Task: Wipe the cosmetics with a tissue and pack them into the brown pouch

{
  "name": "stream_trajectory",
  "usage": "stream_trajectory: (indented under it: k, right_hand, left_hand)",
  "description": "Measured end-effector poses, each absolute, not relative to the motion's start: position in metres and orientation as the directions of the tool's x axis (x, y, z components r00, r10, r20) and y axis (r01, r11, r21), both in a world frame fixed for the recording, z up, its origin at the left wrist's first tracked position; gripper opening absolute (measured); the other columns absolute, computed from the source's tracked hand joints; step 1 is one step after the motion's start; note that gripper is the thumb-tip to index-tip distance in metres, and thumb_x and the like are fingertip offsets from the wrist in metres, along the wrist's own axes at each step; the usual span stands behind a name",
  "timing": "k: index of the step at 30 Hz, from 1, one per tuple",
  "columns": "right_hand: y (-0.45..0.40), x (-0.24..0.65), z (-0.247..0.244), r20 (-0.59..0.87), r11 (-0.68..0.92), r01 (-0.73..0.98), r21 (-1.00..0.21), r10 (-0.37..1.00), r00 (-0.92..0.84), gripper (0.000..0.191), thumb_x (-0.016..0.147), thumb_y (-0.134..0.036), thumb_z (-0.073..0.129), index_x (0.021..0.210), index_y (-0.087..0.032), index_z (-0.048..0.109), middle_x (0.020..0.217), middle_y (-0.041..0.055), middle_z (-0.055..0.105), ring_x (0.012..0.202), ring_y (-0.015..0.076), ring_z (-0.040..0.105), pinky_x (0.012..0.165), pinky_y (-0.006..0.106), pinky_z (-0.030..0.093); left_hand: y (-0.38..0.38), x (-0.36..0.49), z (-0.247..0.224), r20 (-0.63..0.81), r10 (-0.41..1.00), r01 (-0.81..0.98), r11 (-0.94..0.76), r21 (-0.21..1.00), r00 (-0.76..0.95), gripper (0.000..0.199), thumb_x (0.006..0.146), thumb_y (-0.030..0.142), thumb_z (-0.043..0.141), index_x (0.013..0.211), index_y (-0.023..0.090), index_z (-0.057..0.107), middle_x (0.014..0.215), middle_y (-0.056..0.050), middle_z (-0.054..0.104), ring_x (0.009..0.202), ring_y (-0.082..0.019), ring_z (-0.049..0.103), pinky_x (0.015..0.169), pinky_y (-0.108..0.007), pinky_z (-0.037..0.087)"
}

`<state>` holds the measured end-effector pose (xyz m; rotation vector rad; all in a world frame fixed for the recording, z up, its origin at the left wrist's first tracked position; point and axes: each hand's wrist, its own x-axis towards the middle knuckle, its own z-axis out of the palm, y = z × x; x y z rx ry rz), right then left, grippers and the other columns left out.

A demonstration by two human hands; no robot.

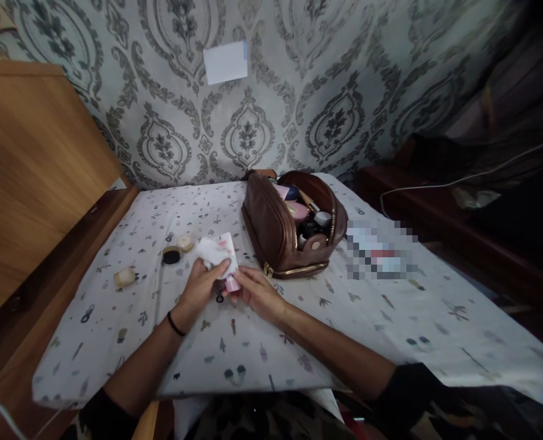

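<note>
A white tube with pink print (228, 244) is held above the table, its pink cap (232, 283) pointing toward me. My left hand (202, 286), with a black band on the wrist, is closed on a crumpled white tissue (211, 252) pressed against the tube. The fingers of my right hand (258, 294) are closed around the cap end; some fingertips are hidden beneath. Left of my hands lie a round black lid (171, 255), a small cream-coloured jar (185, 243) and a small pale container with a yellowish end (125, 277).
An open brown toiletry bag (271, 229) filled with cosmetics stands right of my hands. Beyond it lies a blurred-out item (381, 250) on the patterned tablecloth (299, 342). A wooden cabinet (37, 159) borders the left. The patterned wall (271, 134) rises behind; a white cable (464, 179) runs at right.
</note>
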<state>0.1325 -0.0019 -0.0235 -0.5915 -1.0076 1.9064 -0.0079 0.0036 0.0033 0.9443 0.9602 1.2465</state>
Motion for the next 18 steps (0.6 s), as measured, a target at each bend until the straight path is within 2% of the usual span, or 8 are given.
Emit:
stream_trajectory:
  k: [3, 6, 9, 12, 15, 18]
  right_hand:
    - [-0.006, 0.13, -0.022, -0.043, -0.278, -0.367, -0.888, 0.844, -0.534, 0.049, 0.076, -0.063, 0.078, 0.081, -0.016, 0.07, 0.068, -0.0011, 0.064, 0.062, 0.0124, 0.062, 0.055, 0.023, 0.045]
    - [-0.008, 0.13, -0.02, -0.043, -0.241, -0.275, -0.931, 0.818, -0.573, 0.051, 0.077, -0.067, 0.075, 0.083, -0.016, 0.071, 0.065, -0.0015, 0.065, 0.059, 0.0119, 0.059, 0.058, 0.024, 0.046]
    - [-0.007, 0.131, -0.018, -0.03, -0.22, -0.272, -0.937, 0.825, -0.565, 0.05, 0.077, -0.066, 0.075, 0.084, -0.016, 0.072, 0.067, -0.0014, 0.066, 0.059, 0.0119, 0.06, 0.057, 0.024, 0.046]
    - [-0.004, 0.131, -0.017, -0.017, -0.247, -0.378, -0.892, 0.855, -0.518, 0.047, 0.076, -0.062, 0.079, 0.089, -0.017, 0.072, 0.076, -0.0009, 0.068, 0.063, 0.013, 0.065, 0.058, 0.024, 0.048]
    - [0.0, 0.132, -0.018, -0.029, -0.28, -0.476, -0.833, 0.883, -0.468, 0.043, 0.074, -0.055, 0.084, 0.094, -0.019, 0.071, 0.086, 0.001, 0.071, 0.071, 0.0144, 0.068, 0.062, 0.025, 0.053]
    - [0.004, 0.134, -0.02, -0.061, -0.29, -0.521, -0.803, 0.909, -0.413, 0.045, 0.072, -0.054, 0.085, 0.098, -0.021, 0.069, 0.095, 0.0033, 0.073, 0.08, 0.0163, 0.069, 0.069, 0.028, 0.056]
  left_hand:
    - [0.007, -0.008, 0.007, -0.107, 0.974, -0.397, 0.019, 0.917, -0.201, 0.051, 0.061, 0.053, 0.089, 0.087, 0.017, 0.064, 0.066, 0.004, 0.066, 0.047, -0.009, 0.056, 0.044, -0.021, 0.045]
    - [0.012, -0.01, 0.009, -0.191, 0.941, -0.464, 0.043, 0.885, -0.278, 0.055, 0.058, 0.06, 0.088, 0.081, 0.017, 0.063, 0.064, 0.006, 0.063, 0.049, -0.008, 0.055, 0.049, -0.021, 0.046]
    - [0.014, -0.011, 0.009, -0.198, 0.949, -0.517, 0.044, 0.855, -0.246, 0.054, 0.056, 0.057, 0.091, 0.079, 0.017, 0.063, 0.064, 0.006, 0.063, 0.052, -0.008, 0.056, 0.052, -0.021, 0.046]
    - [0.014, -0.011, 0.008, -0.147, 0.972, -0.525, 0.03, 0.851, -0.183, 0.052, 0.05, 0.043, 0.096, 0.084, 0.017, 0.067, 0.073, 0.004, 0.068, 0.058, -0.009, 0.058, 0.057, -0.022, 0.048]
    - [0.011, -0.012, 0.006, -0.115, 0.993, -0.474, 0.087, 0.876, -0.032, 0.049, 0.052, 0.038, 0.096, 0.088, 0.017, 0.07, 0.078, 0.0, 0.072, 0.065, -0.012, 0.063, 0.06, -0.024, 0.049]
    - [0.008, -0.014, 0.003, -0.093, 0.989, -0.367, 0.13, 0.921, 0.116, 0.047, 0.057, 0.032, 0.094, 0.095, 0.016, 0.071, 0.087, -0.004, 0.075, 0.079, -0.017, 0.068, 0.074, -0.029, 0.053]
